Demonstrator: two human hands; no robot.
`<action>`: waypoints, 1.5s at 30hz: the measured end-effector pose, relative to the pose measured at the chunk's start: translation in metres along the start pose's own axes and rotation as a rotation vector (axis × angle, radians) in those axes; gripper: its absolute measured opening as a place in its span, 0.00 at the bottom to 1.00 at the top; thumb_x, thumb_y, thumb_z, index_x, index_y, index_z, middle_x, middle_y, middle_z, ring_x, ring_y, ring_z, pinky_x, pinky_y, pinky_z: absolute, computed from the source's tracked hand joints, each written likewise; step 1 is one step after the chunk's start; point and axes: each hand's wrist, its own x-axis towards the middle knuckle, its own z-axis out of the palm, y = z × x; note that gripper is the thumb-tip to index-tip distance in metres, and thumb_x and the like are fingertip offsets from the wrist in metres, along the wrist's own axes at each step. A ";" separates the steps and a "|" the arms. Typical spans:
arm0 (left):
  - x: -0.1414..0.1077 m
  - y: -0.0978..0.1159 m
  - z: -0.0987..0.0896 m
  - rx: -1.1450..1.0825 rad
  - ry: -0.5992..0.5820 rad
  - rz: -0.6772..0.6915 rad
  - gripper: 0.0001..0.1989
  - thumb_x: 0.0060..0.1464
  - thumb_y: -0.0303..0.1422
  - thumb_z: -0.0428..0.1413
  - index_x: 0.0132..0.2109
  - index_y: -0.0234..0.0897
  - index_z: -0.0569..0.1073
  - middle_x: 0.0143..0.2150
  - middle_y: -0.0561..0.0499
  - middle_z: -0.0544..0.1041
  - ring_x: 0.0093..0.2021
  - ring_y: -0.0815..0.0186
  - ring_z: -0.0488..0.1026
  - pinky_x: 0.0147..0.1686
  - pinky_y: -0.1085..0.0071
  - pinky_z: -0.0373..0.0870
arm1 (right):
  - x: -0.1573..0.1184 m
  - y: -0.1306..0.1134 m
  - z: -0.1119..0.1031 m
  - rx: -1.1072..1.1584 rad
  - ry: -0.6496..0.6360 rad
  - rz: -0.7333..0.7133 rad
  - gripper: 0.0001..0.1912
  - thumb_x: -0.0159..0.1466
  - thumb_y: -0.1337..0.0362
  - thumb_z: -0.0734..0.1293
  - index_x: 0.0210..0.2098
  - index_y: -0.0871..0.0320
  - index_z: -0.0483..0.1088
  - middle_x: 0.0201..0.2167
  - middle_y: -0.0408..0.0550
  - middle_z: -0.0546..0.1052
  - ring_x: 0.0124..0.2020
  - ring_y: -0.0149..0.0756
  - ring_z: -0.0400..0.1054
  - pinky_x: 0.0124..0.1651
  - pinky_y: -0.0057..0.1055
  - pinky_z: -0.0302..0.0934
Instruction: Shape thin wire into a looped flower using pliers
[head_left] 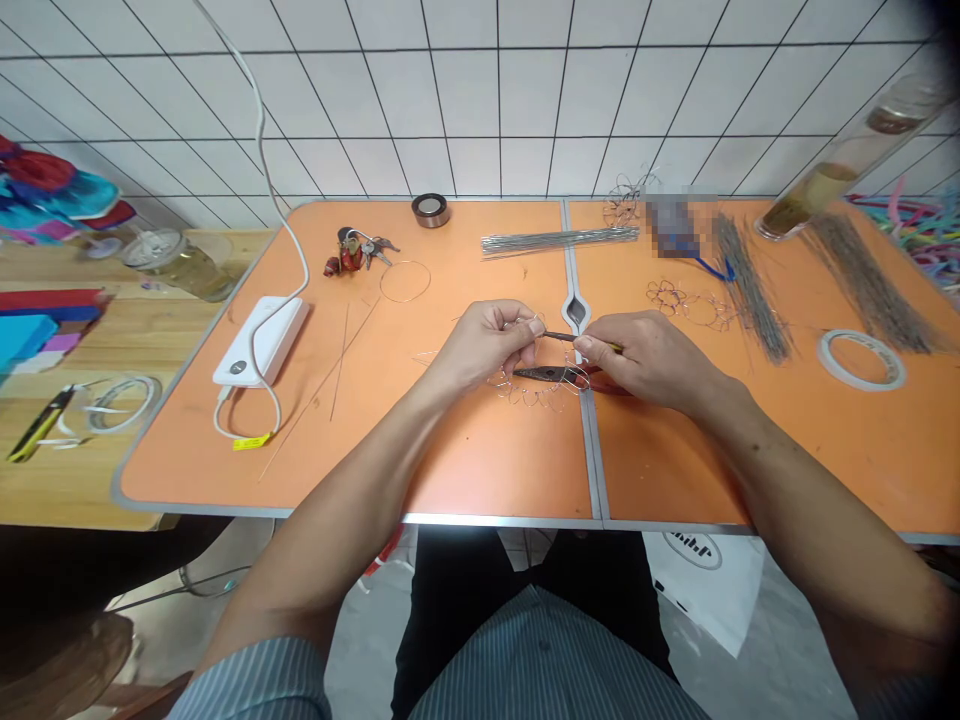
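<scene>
**Alignment: Side to Side**

The left hand (499, 345) pinches fine wire (525, 321) between thumb and index finger. The right hand (649, 360) grips a thin dark rod (559, 337), thumb on top. The rod's long axis runs side to side; its exposed shaft bridges the gap, with the tip at the left fingertips and the yellow end under the right hand, which is nearer its bulk.

Pliers (546, 374) lie just below, roughly parallel to the rod, nose toward the left hand. Red handles extend beneath the right hand; contact cannot be determined. A looped wire piece (534, 402) lies around the nose, below the left fingers.

Outward: metal seam (592, 460) beside the pliers; straight wire bundle (559, 240) beyond both hands; white tape ring (862, 381) well to the right.
</scene>
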 end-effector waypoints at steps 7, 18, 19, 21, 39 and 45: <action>0.000 0.001 0.001 0.006 0.008 -0.015 0.17 0.60 0.41 0.68 0.29 0.35 0.76 0.24 0.51 0.77 0.18 0.75 0.65 0.20 0.76 0.59 | 0.000 0.001 0.002 -0.023 -0.003 -0.001 0.24 0.77 0.50 0.59 0.29 0.53 0.72 0.28 0.47 0.81 0.30 0.41 0.70 0.38 0.39 0.56; 0.007 -0.006 -0.013 -0.044 0.167 -0.064 0.13 0.57 0.38 0.68 0.31 0.35 0.78 0.26 0.50 0.79 0.21 0.74 0.67 0.22 0.77 0.62 | 0.006 0.053 -0.016 -0.313 0.156 0.279 0.22 0.78 0.50 0.58 0.39 0.55 0.77 0.40 0.57 0.81 0.40 0.50 0.73 0.36 0.40 0.53; 0.008 -0.006 -0.013 -0.067 0.169 -0.087 0.13 0.56 0.38 0.69 0.31 0.35 0.78 0.26 0.50 0.79 0.21 0.74 0.67 0.22 0.77 0.62 | 0.007 0.060 -0.012 -0.369 0.134 0.323 0.23 0.78 0.50 0.57 0.40 0.55 0.78 0.43 0.59 0.82 0.41 0.51 0.73 0.36 0.40 0.53; 0.009 -0.006 -0.013 -0.110 0.165 -0.127 0.12 0.56 0.38 0.69 0.32 0.35 0.78 0.26 0.50 0.79 0.21 0.74 0.68 0.22 0.77 0.63 | 0.008 0.071 -0.002 -0.430 0.099 0.361 0.24 0.78 0.49 0.57 0.45 0.57 0.80 0.47 0.63 0.81 0.44 0.53 0.74 0.38 0.41 0.56; 0.012 -0.009 -0.007 -0.342 0.199 -0.155 0.06 0.61 0.33 0.63 0.38 0.35 0.76 0.27 0.49 0.82 0.21 0.72 0.72 0.25 0.76 0.70 | 0.006 0.008 0.014 0.342 0.137 0.245 0.23 0.76 0.43 0.63 0.41 0.53 0.79 0.35 0.48 0.81 0.35 0.44 0.77 0.39 0.39 0.69; 0.007 -0.010 0.003 -0.338 0.114 -0.174 0.07 0.62 0.35 0.64 0.39 0.36 0.76 0.31 0.48 0.83 0.25 0.69 0.76 0.30 0.73 0.76 | 0.005 -0.002 0.024 0.576 0.131 0.291 0.14 0.73 0.51 0.68 0.37 0.54 0.76 0.27 0.45 0.76 0.28 0.39 0.74 0.31 0.35 0.71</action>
